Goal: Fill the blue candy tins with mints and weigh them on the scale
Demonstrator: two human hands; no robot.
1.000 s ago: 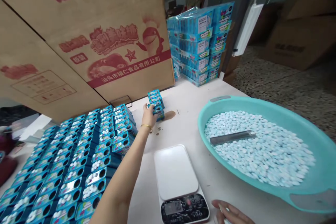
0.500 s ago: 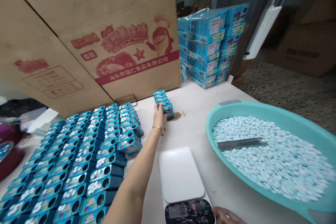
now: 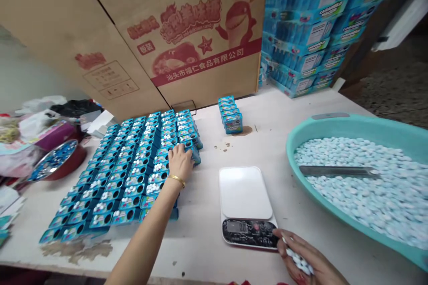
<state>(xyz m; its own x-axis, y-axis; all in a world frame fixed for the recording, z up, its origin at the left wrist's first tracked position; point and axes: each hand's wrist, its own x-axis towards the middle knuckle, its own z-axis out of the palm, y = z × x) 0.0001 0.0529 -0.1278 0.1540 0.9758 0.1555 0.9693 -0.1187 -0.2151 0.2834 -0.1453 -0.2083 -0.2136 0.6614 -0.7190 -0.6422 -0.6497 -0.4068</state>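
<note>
1. Your left hand [image 3: 180, 163], a gold bracelet [image 3: 177, 181] at its wrist, touches the right side of the rows of blue boxes [image 3: 129, 202]; whether it grips one is unclear.
2. Your right hand [image 3: 306, 256] holds small white candies [image 3: 299, 262], its fingertips at the corner of the white scale [image 3: 245, 192].
3. Right of the scale, you have a teal basin [image 3: 337, 218] of pale candies, a metal scoop [image 3: 337, 171] lying on them.
4. A short row of boxes [image 3: 232, 122] stands near the large carton [image 3: 200, 78].
</note>
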